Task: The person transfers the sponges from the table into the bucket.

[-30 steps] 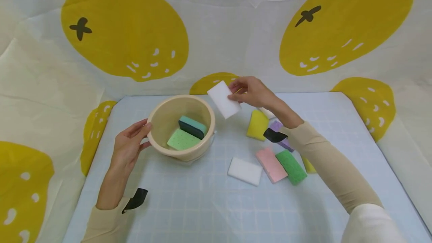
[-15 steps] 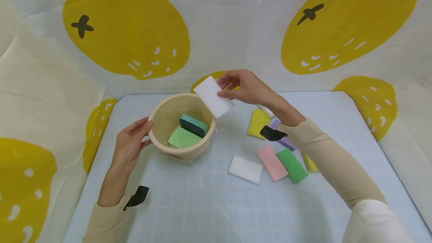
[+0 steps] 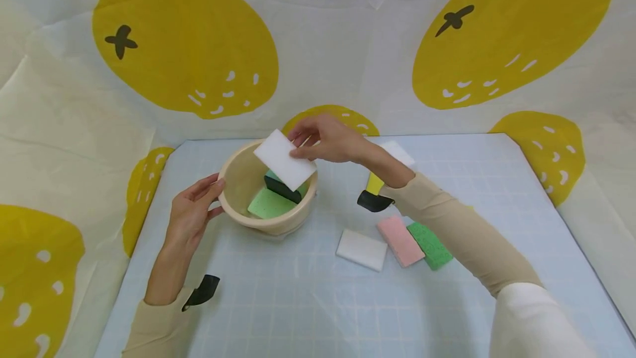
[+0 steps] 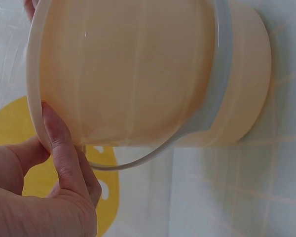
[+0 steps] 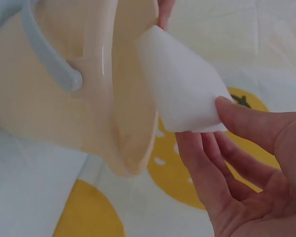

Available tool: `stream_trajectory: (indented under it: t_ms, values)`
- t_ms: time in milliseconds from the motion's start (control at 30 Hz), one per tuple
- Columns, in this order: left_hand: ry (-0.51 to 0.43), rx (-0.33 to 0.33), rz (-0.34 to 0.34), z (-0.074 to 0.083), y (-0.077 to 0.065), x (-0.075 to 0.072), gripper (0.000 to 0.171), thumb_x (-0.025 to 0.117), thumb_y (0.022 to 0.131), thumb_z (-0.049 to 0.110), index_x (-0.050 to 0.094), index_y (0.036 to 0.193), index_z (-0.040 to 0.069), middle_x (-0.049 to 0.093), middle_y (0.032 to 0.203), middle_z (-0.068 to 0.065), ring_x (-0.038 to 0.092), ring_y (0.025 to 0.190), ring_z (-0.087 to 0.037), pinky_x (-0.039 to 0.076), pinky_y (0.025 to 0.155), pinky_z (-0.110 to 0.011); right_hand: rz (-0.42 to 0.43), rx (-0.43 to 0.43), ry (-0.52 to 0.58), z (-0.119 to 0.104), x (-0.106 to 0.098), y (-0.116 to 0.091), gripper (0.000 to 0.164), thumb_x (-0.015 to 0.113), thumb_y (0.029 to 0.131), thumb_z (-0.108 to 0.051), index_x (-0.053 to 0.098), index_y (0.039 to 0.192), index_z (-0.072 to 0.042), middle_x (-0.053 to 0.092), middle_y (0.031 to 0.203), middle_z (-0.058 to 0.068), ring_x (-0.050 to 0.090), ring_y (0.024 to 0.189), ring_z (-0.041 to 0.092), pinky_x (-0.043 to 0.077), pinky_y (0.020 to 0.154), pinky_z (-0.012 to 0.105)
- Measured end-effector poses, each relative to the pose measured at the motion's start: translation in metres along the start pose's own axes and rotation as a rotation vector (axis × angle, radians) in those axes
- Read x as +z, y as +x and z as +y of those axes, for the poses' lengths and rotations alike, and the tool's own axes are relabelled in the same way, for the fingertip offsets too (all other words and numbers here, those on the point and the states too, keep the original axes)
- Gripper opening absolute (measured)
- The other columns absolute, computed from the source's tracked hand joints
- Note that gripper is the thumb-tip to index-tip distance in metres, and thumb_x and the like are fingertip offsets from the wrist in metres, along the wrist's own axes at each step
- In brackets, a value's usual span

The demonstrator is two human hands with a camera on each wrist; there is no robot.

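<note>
A beige bucket (image 3: 233, 211) stands on the table at centre left, its grey handle (image 5: 52, 59) hanging down the side. My left hand (image 3: 191, 209) pinches the bucket's left rim between thumb and fingers, as the left wrist view confirms. Over the bucket's mouth, my right hand (image 3: 330, 140) holds a white sponge (image 3: 283, 159) by one end, tilted, thumb on one face and fingers on the other. Inside the bucket lie a light green sponge (image 3: 270, 204) and a teal sponge with a dark layer (image 3: 283, 189), partly covered by the white one.
Right of the bucket lie a white sponge (image 3: 361, 249), a pink sponge (image 3: 400, 241) and a green sponge (image 3: 430, 245). Farther back, a yellow sponge (image 3: 374, 184) and another white sponge (image 3: 397, 152) are partly hidden by the right arm. A fruit-print cloth (image 3: 343, 43) hangs behind the table.
My right hand has carried the white sponge leftward, from right of the bucket to over its opening. The left hand keeps its hold on the rim, and the bucket stays in place.
</note>
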State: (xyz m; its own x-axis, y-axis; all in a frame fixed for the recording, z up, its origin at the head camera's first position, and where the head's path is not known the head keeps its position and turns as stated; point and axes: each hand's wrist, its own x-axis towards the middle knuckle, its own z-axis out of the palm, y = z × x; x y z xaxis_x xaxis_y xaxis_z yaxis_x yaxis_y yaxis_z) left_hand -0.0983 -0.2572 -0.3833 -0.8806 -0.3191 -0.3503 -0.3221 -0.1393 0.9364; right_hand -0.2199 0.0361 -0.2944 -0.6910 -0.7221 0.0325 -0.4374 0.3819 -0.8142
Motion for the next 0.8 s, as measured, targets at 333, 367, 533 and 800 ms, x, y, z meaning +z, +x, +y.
stream_trajectory:
  t_ms: [333, 367, 533, 800]
  values:
    - [0.006, -0.004, 0.006, 0.0, -0.001, 0.0, 0.065, 0.083, 0.087, 0.037, 0.061, 0.141, 0.009, 0.07, 0.114, 0.005, 0.065, 0.095, -0.011, 0.061, 0.077, -0.023, -0.114, 0.045, 0.087, 0.006, 0.028, 0.017, 0.029, 0.077, 0.093, -0.008, 0.068, 0.118, 0.003, 0.071, 0.107, 0.013, 0.07, 0.093, 0.022, 0.062, 0.078, 0.032]
    - [0.007, -0.006, 0.008, 0.0, -0.001, -0.001, 0.065, 0.083, 0.087, 0.038, 0.061, 0.141, 0.009, 0.07, 0.113, 0.006, 0.064, 0.095, -0.011, 0.061, 0.077, -0.023, -0.124, 0.047, 0.085, 0.007, 0.031, 0.018, 0.028, 0.077, 0.093, -0.008, 0.069, 0.117, 0.002, 0.071, 0.106, 0.012, 0.07, 0.092, 0.022, 0.062, 0.077, 0.032]
    - [0.026, 0.0, 0.004, 0.001, -0.002, -0.001, 0.065, 0.081, 0.088, 0.037, 0.06, 0.142, 0.009, 0.07, 0.117, 0.005, 0.064, 0.096, -0.011, 0.061, 0.077, -0.023, -0.164, 0.044, 0.021, 0.011, 0.046, 0.024, 0.026, 0.077, 0.094, -0.012, 0.069, 0.116, -0.001, 0.071, 0.104, 0.01, 0.068, 0.093, 0.02, 0.059, 0.078, 0.027]
    - [0.115, 0.044, -0.022, 0.002, -0.002, -0.001, 0.064, 0.076, 0.094, 0.036, 0.056, 0.147, 0.008, 0.063, 0.133, -0.004, 0.065, 0.099, -0.01, 0.06, 0.078, -0.022, -0.233, -0.007, -0.103, 0.016, 0.067, 0.034, 0.022, 0.076, 0.093, -0.008, 0.069, 0.112, 0.003, 0.07, 0.107, 0.013, 0.067, 0.1, 0.022, 0.054, 0.086, 0.022]
